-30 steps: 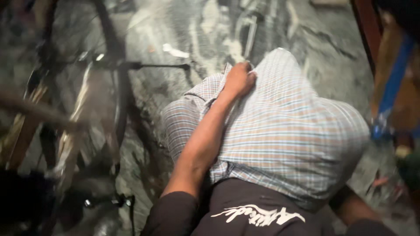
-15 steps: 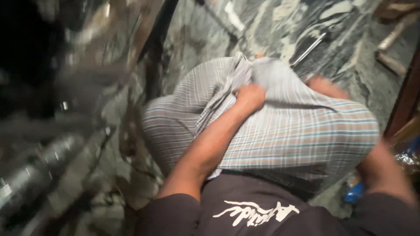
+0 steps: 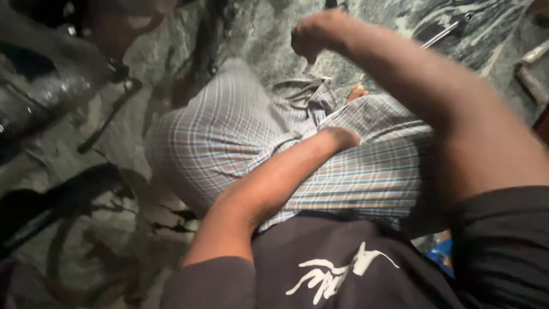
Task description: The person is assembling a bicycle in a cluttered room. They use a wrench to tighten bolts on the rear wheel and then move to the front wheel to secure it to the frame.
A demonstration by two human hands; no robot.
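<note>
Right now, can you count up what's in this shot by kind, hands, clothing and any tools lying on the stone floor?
Hands: 2, left hand pressed on the checked cloth, right hand raised
Clothing: 2, checked cloth and dark shirt
Tools on the floor: 2, thin metal rod and a blurred metal piece
Bare foot: 1
Total: 7

left hand [image 3: 342,138] lowered, right hand [image 3: 314,35] raised, fisted

The left hand [image 3: 343,137] rests on the checked cloth [image 3: 240,131], with the right hand [image 3: 314,37] raised beyond it.
</note>
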